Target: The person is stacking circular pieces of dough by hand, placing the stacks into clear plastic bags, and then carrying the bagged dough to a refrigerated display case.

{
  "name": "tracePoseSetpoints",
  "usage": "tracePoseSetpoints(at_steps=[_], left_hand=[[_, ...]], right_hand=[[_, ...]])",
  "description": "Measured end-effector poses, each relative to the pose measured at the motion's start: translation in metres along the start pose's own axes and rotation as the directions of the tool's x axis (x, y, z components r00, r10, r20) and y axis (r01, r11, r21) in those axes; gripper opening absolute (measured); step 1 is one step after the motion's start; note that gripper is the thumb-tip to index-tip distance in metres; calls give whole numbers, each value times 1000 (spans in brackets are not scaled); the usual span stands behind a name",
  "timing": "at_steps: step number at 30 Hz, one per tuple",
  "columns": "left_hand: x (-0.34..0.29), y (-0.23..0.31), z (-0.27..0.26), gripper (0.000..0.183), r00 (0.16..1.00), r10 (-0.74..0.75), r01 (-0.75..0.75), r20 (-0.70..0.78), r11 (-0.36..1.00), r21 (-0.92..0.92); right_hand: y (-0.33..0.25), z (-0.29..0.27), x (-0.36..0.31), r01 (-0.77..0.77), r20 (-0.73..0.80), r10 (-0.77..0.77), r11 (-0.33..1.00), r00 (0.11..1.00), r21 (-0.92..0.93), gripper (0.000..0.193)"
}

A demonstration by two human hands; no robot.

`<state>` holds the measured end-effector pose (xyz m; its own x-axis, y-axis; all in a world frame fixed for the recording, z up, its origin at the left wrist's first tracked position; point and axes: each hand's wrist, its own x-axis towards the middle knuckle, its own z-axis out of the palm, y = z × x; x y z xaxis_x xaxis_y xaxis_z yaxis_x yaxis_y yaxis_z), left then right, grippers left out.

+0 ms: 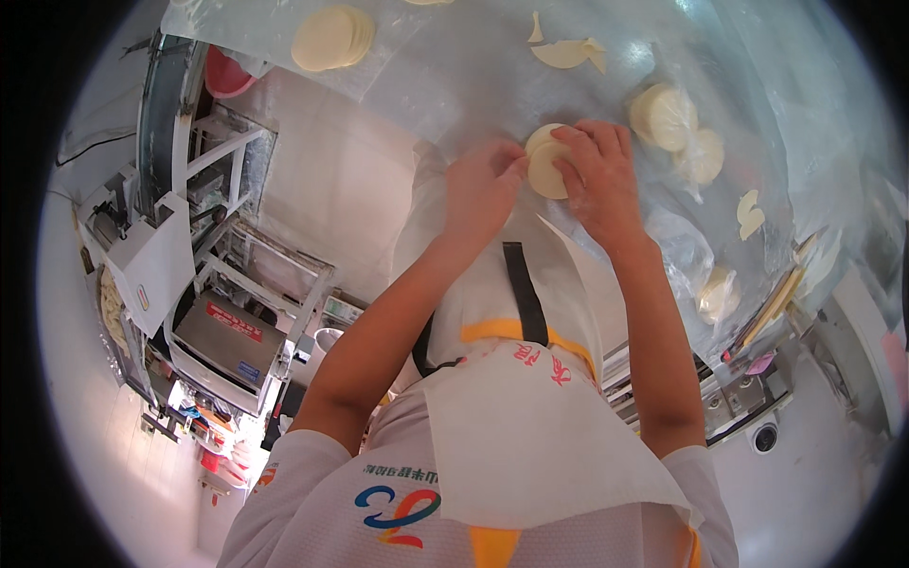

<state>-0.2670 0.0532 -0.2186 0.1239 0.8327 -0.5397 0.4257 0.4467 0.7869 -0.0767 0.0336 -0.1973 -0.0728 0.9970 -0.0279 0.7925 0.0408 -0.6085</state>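
Two pale, flat dough rounds (547,175) overlap near the table's front edge, between my hands. Curled over their right side, my right hand (603,175) grips them with thumb and fingers. My left hand (483,185) is at their left edge, its fingertips pinched together and slightly blurred; what lies in the pinch cannot be made out. A stack of dough rounds (333,38) rests at the far left of the table. To the right of my right hand sit more dough rounds in clear plastic (663,118).
Plastic sheeting covers the table (454,71). Dough scraps (563,54) lie at the back and another scrap (750,216) at the right. A small bagged dough piece (718,293) and wooden sticks (775,303) are near the right edge. A metal-framed machine (227,336) stands at left.
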Motion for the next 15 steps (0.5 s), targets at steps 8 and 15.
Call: tracePoseSetpoints(at_steps=[8,15], left_hand=[[0,6,1,18,1000,-1,1,1,1000,5],[2,9,-4,18,997,-44,46,56,999,-27]], right_hand=[[1,3,-4,67,-118,-65,998,991,15,30],[1,4,-10,102,-81,-105,994,991,-45,34]])
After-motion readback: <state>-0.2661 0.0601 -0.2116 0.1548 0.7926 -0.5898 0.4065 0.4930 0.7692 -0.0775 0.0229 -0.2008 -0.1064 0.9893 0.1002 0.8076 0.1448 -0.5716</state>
